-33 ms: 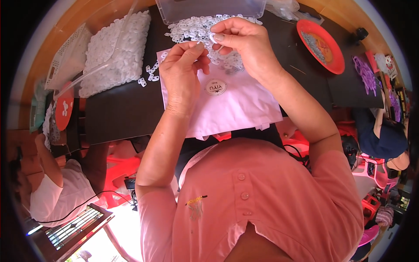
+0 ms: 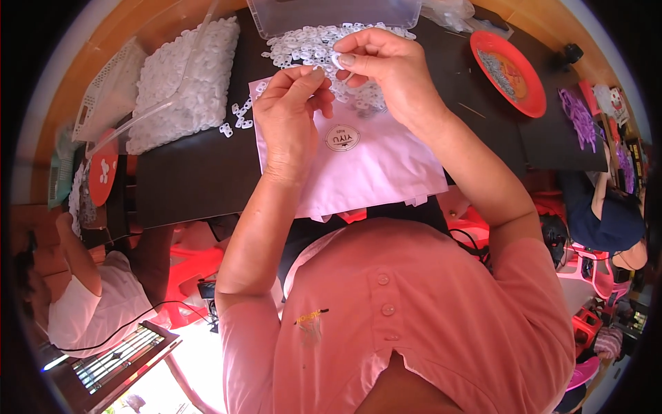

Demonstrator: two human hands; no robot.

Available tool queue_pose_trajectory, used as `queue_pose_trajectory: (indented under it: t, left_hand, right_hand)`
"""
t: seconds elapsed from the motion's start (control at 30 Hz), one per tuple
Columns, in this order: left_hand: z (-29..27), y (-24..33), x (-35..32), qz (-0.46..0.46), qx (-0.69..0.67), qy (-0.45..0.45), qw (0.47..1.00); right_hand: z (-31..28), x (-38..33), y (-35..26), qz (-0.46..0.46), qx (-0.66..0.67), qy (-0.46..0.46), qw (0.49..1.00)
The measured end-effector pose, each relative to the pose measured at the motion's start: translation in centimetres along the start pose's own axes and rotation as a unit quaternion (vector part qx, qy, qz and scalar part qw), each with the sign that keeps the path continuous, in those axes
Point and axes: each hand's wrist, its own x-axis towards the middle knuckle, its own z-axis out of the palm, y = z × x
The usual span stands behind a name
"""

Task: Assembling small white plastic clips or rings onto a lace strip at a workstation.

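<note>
Above a pale pink cloth [image 2: 386,165] with a round printed mark, my two hands are raised close together but apart. My right hand [image 2: 396,69] pinches a small white plastic piece [image 2: 336,60] between thumb and fingers. Thumb and forefinger of my left hand [image 2: 293,103] are pressed together, its other fingers curled; what sits at the tips is too small to make out. Just beyond both hands spreads a heap of small white plastic pieces [image 2: 296,50], each with a dark opening. Part of this heap is hidden behind my fingers.
A bulging clear bag of white pieces [image 2: 183,90] stands at the left, beside a white basket [image 2: 103,93]. Behind the heap is a clear plastic box [image 2: 331,15]. At the right lies a red dish [image 2: 532,86] with small grey parts [image 2: 498,74]. Other people sit at both sides.
</note>
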Motion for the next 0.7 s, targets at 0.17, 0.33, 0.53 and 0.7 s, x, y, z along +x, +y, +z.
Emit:
queue_pose_trajectory:
  t: [0.17,0.33,0.53,0.7]
  left_hand:
    - [0.23,0.01,-0.33,-0.008,-0.005,0.001,1.0]
    - [0.51,-0.05,-0.52,-0.007,-0.003,0.003,1.0]
    - [0.5,-0.04,-0.7,-0.011,0.009,-0.004,1.0]
    - [0.65,-0.11,-0.75,-0.014,0.02,-0.016,1.0]
  right_hand:
    - [0.21,-0.3,-0.05,-0.003,-0.014,0.007,1.0]
    - [0.16,-0.36,0.06,-0.01,-0.014,0.008,1.0]
    - [0.47,-0.58,0.31,-0.058,-0.039,0.01,0.998]
    - [0.4,-0.52,0.81,-0.062,-0.042,-0.002,0.997]
